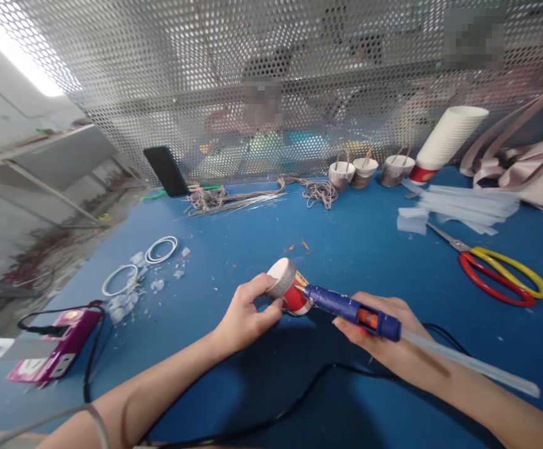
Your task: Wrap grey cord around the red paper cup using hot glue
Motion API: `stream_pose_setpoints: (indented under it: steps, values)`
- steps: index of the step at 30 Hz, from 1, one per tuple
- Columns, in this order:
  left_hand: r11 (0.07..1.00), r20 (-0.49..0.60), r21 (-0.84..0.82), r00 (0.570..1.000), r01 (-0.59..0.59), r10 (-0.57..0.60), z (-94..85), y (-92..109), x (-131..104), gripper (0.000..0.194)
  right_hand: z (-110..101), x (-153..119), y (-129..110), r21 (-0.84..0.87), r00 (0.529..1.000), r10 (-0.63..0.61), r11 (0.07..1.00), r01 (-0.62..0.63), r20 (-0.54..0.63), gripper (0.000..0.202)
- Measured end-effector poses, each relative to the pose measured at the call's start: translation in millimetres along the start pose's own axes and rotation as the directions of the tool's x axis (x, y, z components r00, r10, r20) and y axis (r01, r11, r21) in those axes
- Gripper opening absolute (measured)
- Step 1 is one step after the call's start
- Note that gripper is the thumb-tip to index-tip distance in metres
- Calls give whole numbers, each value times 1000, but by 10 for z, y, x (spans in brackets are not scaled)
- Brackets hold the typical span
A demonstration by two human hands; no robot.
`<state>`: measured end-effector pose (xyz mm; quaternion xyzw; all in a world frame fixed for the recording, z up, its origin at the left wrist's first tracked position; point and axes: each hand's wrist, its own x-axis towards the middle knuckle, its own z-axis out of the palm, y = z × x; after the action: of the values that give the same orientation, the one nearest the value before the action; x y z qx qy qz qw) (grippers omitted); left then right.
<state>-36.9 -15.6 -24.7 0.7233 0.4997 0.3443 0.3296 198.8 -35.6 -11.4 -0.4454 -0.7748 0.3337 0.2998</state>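
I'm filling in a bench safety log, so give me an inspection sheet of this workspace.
Surface: blue table, littered in places.
Job's things: cup, partly wrapped in grey; blue glue gun, tip close to the cup, contact unclear.
Clutter: rings and clear scraps on the left; orange bits beyond the cup; cord at the back; scissors on the right, blades slightly parted or shut, unclear.
Grippers: left hand holds the cup; right hand holds the glue gun.
Cables: black cable across the near side; another lead at the purple box.
Surroundings: perforated panel behind; people beyond it, blurred.
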Motion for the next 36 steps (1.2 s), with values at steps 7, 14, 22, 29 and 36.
stream_pose_setpoints:
  steps: [7, 14, 22, 29, 36]
  values:
    - [998, 35, -9, 997, -66, 66, -26, -30, 13, 10, 0, -18, -20, 35, 999, -4, 999, 3, 35, 26]
    - [994, 52, -45, 993, -103, 106, -37, -41, 6, 8, -33, 0, -1, 13, 996, 84, 996, -84, -41, 34]
    - [982, 68, -113, 985, -148, 156, -63, -103, 9, 9, -30, -2, -39, 115, 992, 124, 986, -123, 5, 34]
    - [974, 76, -135, 979, -180, 191, -62, -128, 12, 10, -37, -7, -19, 96, 992, 125, 987, -128, 35, 35]
    - [969, 74, -147, 975, -197, 210, -62, -143, 13, 10, -43, -2, -36, 105, 983, 186, 977, -185, 4, 36]
